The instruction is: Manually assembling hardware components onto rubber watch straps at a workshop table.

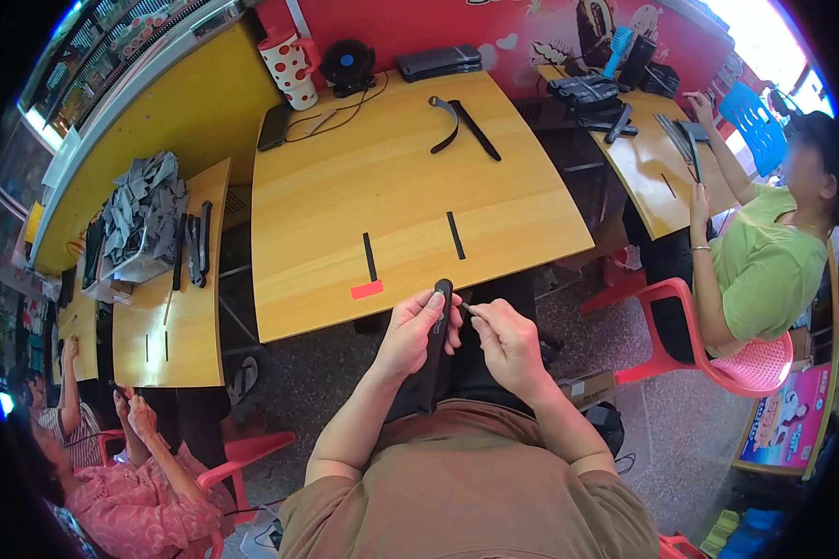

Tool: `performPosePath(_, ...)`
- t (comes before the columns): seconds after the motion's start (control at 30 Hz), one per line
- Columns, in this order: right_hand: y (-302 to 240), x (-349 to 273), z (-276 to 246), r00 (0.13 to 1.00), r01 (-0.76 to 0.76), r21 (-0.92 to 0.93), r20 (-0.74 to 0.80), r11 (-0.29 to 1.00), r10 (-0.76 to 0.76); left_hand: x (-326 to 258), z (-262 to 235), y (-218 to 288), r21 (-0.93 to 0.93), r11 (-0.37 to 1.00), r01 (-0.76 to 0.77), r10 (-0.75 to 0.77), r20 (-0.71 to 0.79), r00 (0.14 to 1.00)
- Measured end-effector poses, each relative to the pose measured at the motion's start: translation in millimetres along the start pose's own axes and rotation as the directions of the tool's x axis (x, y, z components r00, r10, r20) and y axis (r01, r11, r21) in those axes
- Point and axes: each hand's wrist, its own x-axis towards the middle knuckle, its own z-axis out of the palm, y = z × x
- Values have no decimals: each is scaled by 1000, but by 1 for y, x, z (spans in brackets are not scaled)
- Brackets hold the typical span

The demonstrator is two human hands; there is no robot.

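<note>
My left hand [414,328] grips a long black strap [435,347] near its rounded top end, held upright in front of my lap. My right hand [506,337] pinches a small dark piece [464,306] right beside the strap's upper end. Both hands hover just off the near edge of the yellow table [382,186]. On the table lie two more black straps [461,124] at the far side, two short black strips [456,235], and a small red tag [366,290] near the front edge.
A spotted mug [292,67], a small black fan [347,63], a phone [274,127] and a dark case [438,61] sit at the table's far edge. A person in green [764,261] works at the right table; another in pink [130,484] sits at left by a pile of grey pieces [144,214].
</note>
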Motion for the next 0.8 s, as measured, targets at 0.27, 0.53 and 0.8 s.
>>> performPosePath(0.27, -2, 6, 12, 1000, 27, -55, -8, 998, -27, -2, -2, -4, 10, 1000, 0, 0, 14, 1000)
performPosePath(0.53, -1, 8, 16, 999, 41, -156, -5, 987, -42, 0, -5, -5, 3, 1000, 5, -5, 10, 1000)
performPosePath(0.8, -2, 8, 21, 997, 80, -209, -1, 975, -82, -3, -6, -2, -4, 1000, -21, 21, 0, 1000)
